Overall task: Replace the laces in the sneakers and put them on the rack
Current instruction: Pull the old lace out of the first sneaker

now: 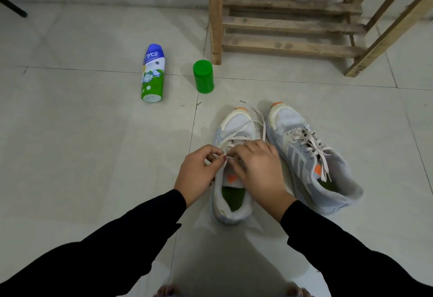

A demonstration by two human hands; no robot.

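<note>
Two grey-white sneakers with orange toe tips stand side by side on the tiled floor. The right sneaker (311, 156) is laced with a pale lace, its ends lying loose. Both hands work over the left sneaker (234, 128). My left hand (199, 172) pinches its pale lace (257, 121) between thumb and fingertips at the eyelets. My right hand (257, 167) lies over the tongue with fingers curled, touching the lace; its grip is hidden. One lace end trails past the toe.
A wooden slatted rack (290, 25) stands at the back right against the wall. A blue-green powder bottle (153, 74) lies on the floor at left, with a green jar (203, 76) standing beside it. A dark pole (14, 7) enters at far left.
</note>
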